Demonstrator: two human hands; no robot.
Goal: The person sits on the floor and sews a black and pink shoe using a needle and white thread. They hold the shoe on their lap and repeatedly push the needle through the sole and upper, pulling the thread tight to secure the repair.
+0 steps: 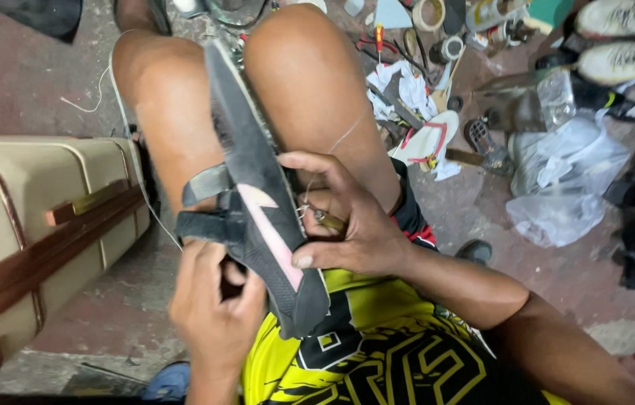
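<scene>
The left hand (216, 307) grips a black strappy sandal (257, 202) from below. The right hand (351, 225) pinches a small brass-handled awl (328, 220) against the sandal's edge. A crumpled clear plastic bag (565, 187) lies on the floor nearby.

Person seen from above, seated. Jersey (377, 352) bright yellow, with bold black angular lettering and block shapes printed across the front. A strip of black fabric with red and white trim (416, 225) shows beside the right thigh, probably shorts. Both legs bare from the knee area down. Forearms bare; no sleeves, watch, rings or gloves visible on either arm.
</scene>
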